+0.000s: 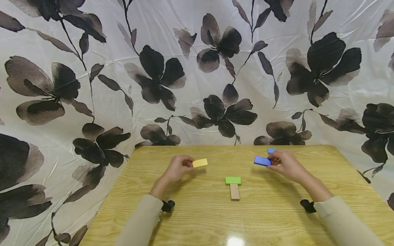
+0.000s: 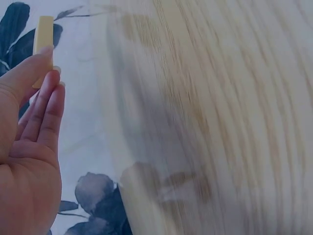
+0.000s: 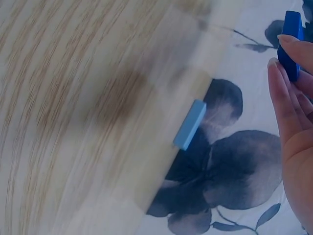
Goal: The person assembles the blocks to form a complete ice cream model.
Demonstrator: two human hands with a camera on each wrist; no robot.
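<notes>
My left hand (image 1: 179,168) pinches a yellow block (image 1: 200,163) by one end, above the far left part of the table. The same yellow block (image 2: 45,32) stands out past the thumb in the left wrist view. On the right, my right hand (image 1: 286,164) holds a dark blue block (image 1: 262,161) between thumb and fingers, off the tabletop. Just behind that hand a light blue block (image 1: 271,150) lies near the table's far edge, partly hidden. Between the hands, a green block (image 1: 233,181) lies crosswise against the end of a plain wooden block (image 1: 234,192), forming a T.
The wooden table (image 1: 197,218) ends at the back against a hanging cloth (image 1: 191,82) with dark flowers. In the right wrist view the light blue block (image 3: 190,125) sits right at the table edge. Each wrist wears a small black camera.
</notes>
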